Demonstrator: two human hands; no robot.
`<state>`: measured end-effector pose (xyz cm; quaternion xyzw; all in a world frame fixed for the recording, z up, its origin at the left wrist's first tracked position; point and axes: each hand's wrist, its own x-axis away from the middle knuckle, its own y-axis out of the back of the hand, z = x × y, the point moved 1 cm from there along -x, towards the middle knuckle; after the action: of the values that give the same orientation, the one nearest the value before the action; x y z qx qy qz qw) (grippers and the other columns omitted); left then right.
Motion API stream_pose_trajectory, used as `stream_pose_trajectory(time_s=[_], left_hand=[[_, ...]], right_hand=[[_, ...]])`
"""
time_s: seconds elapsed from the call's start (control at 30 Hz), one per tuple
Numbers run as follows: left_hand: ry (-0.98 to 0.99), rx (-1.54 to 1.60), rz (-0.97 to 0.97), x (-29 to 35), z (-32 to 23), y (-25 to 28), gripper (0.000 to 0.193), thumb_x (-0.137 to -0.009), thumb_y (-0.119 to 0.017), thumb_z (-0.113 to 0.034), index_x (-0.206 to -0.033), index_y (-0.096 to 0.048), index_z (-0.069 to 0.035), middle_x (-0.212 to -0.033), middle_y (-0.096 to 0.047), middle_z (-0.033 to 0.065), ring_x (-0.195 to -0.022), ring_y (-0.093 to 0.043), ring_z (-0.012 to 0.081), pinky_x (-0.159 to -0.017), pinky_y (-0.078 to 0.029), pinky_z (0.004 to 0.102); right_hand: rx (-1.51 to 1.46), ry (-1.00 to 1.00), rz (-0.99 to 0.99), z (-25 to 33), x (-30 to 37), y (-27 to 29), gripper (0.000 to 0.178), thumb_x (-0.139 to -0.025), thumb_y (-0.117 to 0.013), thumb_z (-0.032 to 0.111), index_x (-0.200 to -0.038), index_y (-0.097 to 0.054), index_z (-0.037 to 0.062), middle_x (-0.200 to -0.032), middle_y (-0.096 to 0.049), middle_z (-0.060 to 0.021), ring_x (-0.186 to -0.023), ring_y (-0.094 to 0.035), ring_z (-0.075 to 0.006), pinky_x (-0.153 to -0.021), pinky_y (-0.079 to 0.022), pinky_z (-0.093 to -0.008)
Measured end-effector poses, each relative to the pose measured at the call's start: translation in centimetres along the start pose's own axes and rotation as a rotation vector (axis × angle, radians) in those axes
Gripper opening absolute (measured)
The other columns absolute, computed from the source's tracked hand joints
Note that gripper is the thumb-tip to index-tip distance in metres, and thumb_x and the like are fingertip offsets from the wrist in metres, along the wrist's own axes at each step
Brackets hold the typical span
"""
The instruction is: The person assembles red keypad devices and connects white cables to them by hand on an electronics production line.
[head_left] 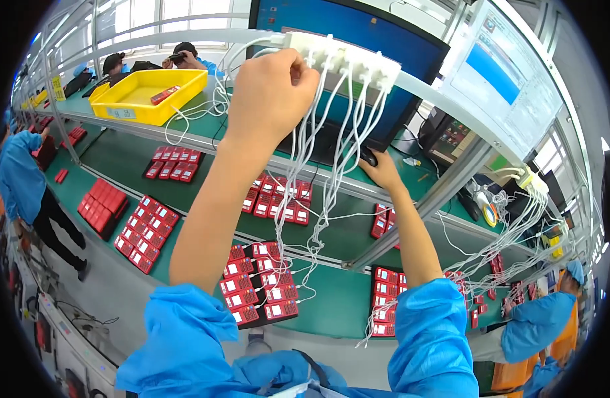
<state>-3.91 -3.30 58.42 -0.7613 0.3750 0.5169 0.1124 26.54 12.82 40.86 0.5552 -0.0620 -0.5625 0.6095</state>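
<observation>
My left hand (273,93) is raised at the left end of a white multi-port charging hub (348,56). Its fingers are curled into a pinch against the hub; whatever they grip is hidden. Many white cables (331,149) hang from the hub in loose bundles. They run down to a tray of red handheld devices (278,292) with keypads and white labels, and several are plugged in. Farther right, my right hand (383,171) rests over a black computer mouse (369,156) on the upper shelf, below the monitor (411,46).
A yellow bin (152,93) holding one red device stands on the upper shelf at left. More red devices (146,232) lie in groups on the green bench. Tangled white cables (511,245) hang at right. A metal post (451,179) slants nearby. Co-workers stand at both sides.
</observation>
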Motion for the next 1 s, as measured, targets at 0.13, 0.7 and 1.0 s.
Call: stream_pose_trajectory(time_s=[0.13,0.7,1.0], left_hand=[[-0.036,-0.169,0.045,-1.3,-0.9,0.4,0.028,-0.079,-0.062,-0.024,-0.075,-0.064,0.003,-0.067,-0.066,0.0143,-0.063,-0.066,0.0272,-0.064,-0.051,0.0349],[0.04,-0.394,0.26,-4.9,-1.2,0.9,0.025,-0.074,-0.062,-0.023,-0.068,-0.066,0.001,-0.068,-0.064,0.0228,-0.069,-0.066,0.0363,-0.065,-0.052,0.0413],[0.251,0.37,-0.184,6.3,3.8,6.3,0.028,-0.094,-0.057,-0.025,-0.096,-0.063,0.002,-0.084,-0.066,0.0055,-0.076,-0.06,0.0093,-0.071,-0.048,0.0257]], right_hand=[[-0.031,0.02,-0.029,-0.5,-0.1,0.1,0.047,-0.078,-0.072,0.031,-0.117,-0.064,0.0055,-0.123,-0.056,-0.0229,-0.114,-0.051,-0.0402,-0.098,-0.041,-0.0404],[-0.062,0.097,-0.043,-1.6,-0.5,-0.3,0.053,-0.078,-0.071,0.032,-0.123,-0.059,0.0073,-0.126,-0.053,-0.0224,-0.116,-0.05,-0.0397,-0.1,-0.041,-0.04],[0.0,0.147,-0.033,-1.3,-0.6,-0.3,0.053,-0.078,-0.072,0.027,-0.124,-0.058,0.0056,-0.129,-0.051,-0.0251,-0.119,-0.046,-0.0432,-0.102,-0.038,-0.043]])
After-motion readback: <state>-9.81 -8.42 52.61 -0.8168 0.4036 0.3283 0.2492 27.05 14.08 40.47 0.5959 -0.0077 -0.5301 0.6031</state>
